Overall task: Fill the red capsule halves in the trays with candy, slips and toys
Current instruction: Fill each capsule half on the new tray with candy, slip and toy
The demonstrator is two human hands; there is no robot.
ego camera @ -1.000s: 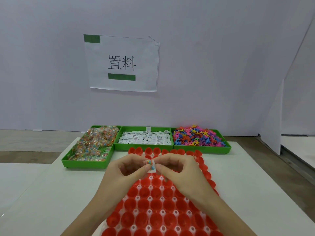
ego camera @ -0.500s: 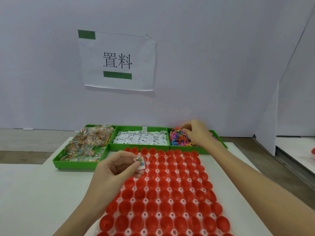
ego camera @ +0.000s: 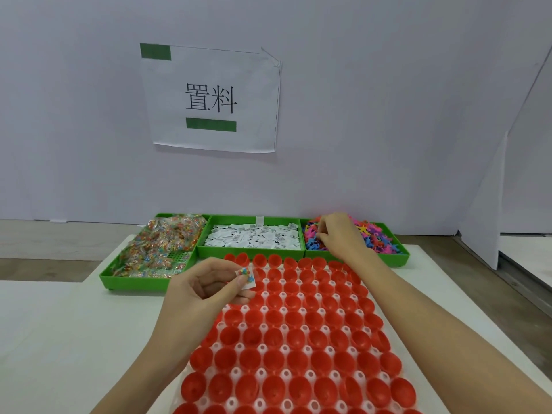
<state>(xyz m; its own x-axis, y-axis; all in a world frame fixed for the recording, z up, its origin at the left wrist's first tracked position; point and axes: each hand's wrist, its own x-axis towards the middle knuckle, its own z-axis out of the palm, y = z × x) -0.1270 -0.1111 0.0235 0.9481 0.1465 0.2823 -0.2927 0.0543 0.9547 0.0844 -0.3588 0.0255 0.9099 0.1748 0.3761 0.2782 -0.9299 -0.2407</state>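
A white tray of red capsule halves (ego camera: 301,333) fills the table in front of me; the halves look empty. My left hand (ego camera: 206,289) hovers over the tray's far left corner and pinches a small candy packet with a white slip (ego camera: 245,275). My right hand (ego camera: 337,234) reaches into the green bin of coloured plastic toys (ego camera: 376,237) at the back right, fingers curled down into the pile. What those fingers hold is hidden.
Three green bins stand in a row behind the tray: wrapped candy (ego camera: 155,249) on the left, white slips (ego camera: 254,237) in the middle, toys on the right. A paper sign (ego camera: 210,98) hangs on the white wall. The table edge drops off at right.
One second ago both hands pinched the packet together above the tray. My right hand let go and moved to the toy bin; it now digs a little deeper. My left hand stays with the packet.
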